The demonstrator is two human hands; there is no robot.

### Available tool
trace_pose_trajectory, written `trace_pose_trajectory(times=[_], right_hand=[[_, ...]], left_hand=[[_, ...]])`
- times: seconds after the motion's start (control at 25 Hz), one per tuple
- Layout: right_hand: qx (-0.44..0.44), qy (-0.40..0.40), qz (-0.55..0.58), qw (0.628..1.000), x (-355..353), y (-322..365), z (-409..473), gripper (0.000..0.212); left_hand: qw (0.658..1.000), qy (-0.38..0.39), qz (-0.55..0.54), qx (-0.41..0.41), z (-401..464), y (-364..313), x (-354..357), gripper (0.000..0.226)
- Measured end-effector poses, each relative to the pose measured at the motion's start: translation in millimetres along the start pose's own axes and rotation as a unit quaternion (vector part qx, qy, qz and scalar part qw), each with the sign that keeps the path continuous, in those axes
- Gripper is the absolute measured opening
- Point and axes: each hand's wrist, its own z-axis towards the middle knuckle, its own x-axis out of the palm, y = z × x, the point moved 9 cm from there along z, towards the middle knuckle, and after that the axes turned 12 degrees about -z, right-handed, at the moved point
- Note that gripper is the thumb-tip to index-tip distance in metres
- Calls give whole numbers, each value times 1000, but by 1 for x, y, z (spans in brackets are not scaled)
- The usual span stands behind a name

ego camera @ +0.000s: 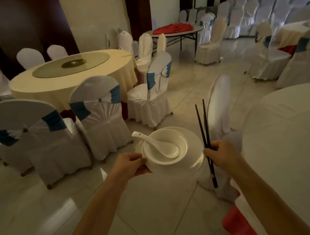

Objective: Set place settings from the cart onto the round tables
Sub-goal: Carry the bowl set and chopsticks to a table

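While gripping plate edge with left hand, carrying bowl (spoon inside); right hand clenching chopsticks, tips up.

Head-worn camera looks forward and down, close over both forearms.

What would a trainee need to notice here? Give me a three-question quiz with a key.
1. Multiple choice: the right hand holds A) a cup B) black chopsticks C) a napkin.
2. True or false: the spoon lies on the floor.
3. Fill in: the bowl sits on a white ____ held by the left hand.

Key: 1 B. 2 False, it rests in the bowl. 3 plate.
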Motion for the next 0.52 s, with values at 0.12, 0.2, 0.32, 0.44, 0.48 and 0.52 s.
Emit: trace_pose_trajectory(times=[0.12,0.2,0.32,0.44,0.48,0.52], right_hand=[[22,-24,13,999,-1,5,64,15],[45,-53,15,997,-6,5,103,15],[86,-110,16,990,-24,6,163,16],[128,-153,29,980,-46,3,206,17],[142,-167,42,975,-54,1,219,17],[156,-182,49,970,-63,-2,229,17]], left_hand=[[999,29,24,-2,76,-25,13,16],[998,52,39,1,127,-44,25,16],[992,108,70,-8,208,-76,57,18],[979,171,107,-19,272,-108,100,16],[974,191,123,-22,292,-118,117,15],[968,209,137,-25,312,-126,134,14]])
